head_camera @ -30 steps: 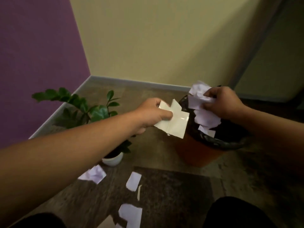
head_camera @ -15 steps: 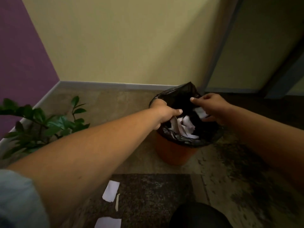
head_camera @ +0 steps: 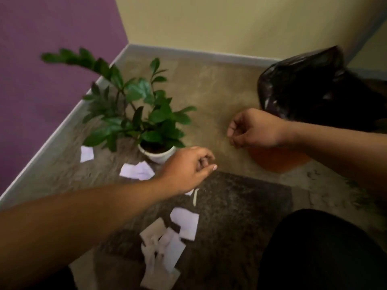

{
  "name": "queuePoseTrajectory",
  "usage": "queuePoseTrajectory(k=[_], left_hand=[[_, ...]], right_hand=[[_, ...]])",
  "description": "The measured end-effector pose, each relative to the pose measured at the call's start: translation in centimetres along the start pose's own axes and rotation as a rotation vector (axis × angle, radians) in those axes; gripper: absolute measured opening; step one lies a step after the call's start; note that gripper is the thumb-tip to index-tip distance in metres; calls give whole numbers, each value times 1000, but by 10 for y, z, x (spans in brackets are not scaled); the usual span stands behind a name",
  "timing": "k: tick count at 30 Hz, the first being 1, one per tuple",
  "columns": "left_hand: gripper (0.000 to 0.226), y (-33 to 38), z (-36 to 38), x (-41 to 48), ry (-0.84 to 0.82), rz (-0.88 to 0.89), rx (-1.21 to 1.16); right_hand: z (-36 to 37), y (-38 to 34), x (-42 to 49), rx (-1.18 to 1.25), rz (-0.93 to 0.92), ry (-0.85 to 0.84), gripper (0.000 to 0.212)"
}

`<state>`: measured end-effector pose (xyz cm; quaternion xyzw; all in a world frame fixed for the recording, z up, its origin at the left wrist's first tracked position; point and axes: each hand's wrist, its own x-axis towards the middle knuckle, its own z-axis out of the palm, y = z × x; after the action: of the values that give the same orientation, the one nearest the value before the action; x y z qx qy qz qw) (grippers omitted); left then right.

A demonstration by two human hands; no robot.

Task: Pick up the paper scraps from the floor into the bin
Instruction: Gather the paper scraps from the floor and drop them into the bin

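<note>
Risks first. L hand (head_camera: 188, 166) hangs over the far edge of the mat (head_camera: 240, 206), fingers loosely curled, thumb out, nothing in it that I can see. R hand (head_camera: 253, 128) hovers by the bin (head_camera: 276, 162), fingers also loosely curled, no paper visible. Both look well above the floor (head_camera: 209, 91).

Main risk, imo: the scraps lie thin & flat, so fingertips prob slide over them or pinch only the top sheet of an overlap, leaving bits behind. The strip (head_camera: 195, 196) just below L hand is narrow & easy to miss on the dark mat. The crumpled scrap (head_camera: 137, 170) sits just beside the pot (head_camera: 157, 153), so a fast reach there could knock the pot or snag the plant (head_camera: 142, 105). The wall scrap (head_camera: 86, 153) lies well apart from the rest, left of the plant, so it's easy to forget. The bin's black liner (head_camera: 303, 84) bunches up high and I can't see the mouth from here. Light paper let go too early may drift & land beside the bin. The view is blurred, so edges are approx.

Looks: scraps are white, reading pale lilac in this light, w/ torn uneven edges, some creased. The pile (head_camera: 165, 248) overlaps at the mat's near-left corner, closest to the person. One squarish piece (head_camera: 186, 225) lies on the mat just beyond it.
</note>
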<state>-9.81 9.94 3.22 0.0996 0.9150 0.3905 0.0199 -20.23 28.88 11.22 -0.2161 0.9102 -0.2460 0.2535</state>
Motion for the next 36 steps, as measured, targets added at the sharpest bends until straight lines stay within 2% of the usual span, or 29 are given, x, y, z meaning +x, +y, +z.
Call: queuePoseTrajectory(k=[2, 4, 6, 8, 11, 14, 17, 19, 22, 26, 32, 36], left_hand=[[25, -38, 11, -26, -111, -126, 116], [37, -70, 15, -42, -366, -262, 334], [45, -93, 9, -52, -590, -409, 449], [55, -106, 4, -57, -654, -526, 477], [86, -120, 12, -63, -722, -609, 581], [88, -128, 30, -69, -845, -622, 614], [81, -133, 40, -75, -772, -633, 580], [79, -132, 50, -82, -702, -571, 563], [65, -130, 65, -91, -694, -501, 539], [43, -132, 70, -88, -671, -526, 541], [35, -131, 64, -83, -721, -486, 614], [25, -122, 51, -75, -762, -428, 661]], right_hand=[[40, -9, 23, -171, -41, -144, 17], [80, -13, 45, -373, -87, -267, 29], [117, -16, 62, -570, -127, -360, 47], [145, -18, 75, -695, -151, -404, 57], [177, -20, 88, -669, -85, -386, 61], [207, -25, 90, -489, 56, -320, 57], [238, -23, 88, -447, 134, -286, 65], [247, -20, 82, -437, 145, -291, 70], [251, -13, 71, -488, 138, -260, 60], [255, -8, 66, -619, 85, -156, 51], [248, -9, 67, -725, 125, -116, 30], [231, -16, 70, -672, 118, -105, 26]])
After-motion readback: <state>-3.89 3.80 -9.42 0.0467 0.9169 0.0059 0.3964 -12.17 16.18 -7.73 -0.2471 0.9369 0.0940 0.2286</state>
